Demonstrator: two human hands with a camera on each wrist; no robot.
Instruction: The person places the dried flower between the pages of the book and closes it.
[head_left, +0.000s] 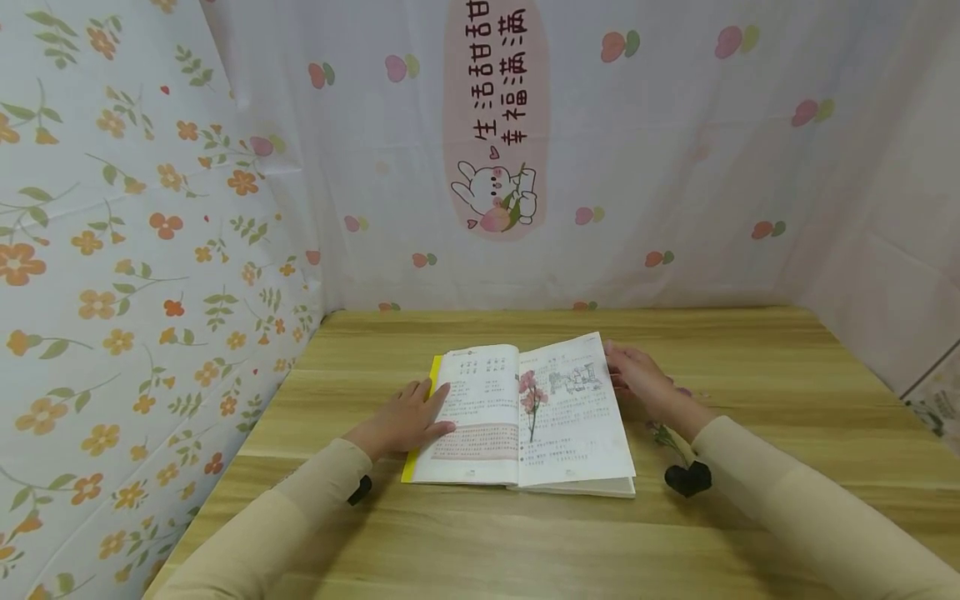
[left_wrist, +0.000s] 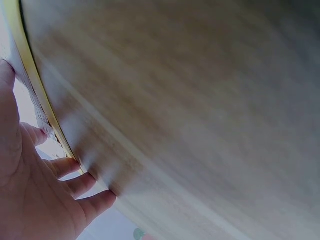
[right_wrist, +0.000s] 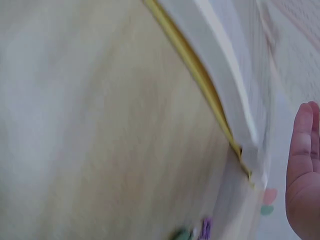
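An open book (head_left: 468,408) with a yellow cover edge lies on the wooden table. A pressed pink flower (head_left: 532,400) with a thin stem lies on its right page, close to the fold. My left hand (head_left: 408,421) rests on the book's left edge, thumb and forefinger over the page. In the left wrist view the other fingers (left_wrist: 82,185) reach past the yellow edge onto the table. At the upper outer edge of the right page, which stands a little raised, is my right hand (head_left: 645,379). Its fingers (right_wrist: 301,145) look straight in the right wrist view, partly behind the page.
Right of the book, partly under the right forearm, lie a small green sprig (head_left: 663,435) and a purple flower (head_left: 682,390). A black piece (head_left: 687,479) shows by the right wrist. Floral cloth (head_left: 150,250) hangs at the left, and a printed curtain (head_left: 637,167) behind the table.
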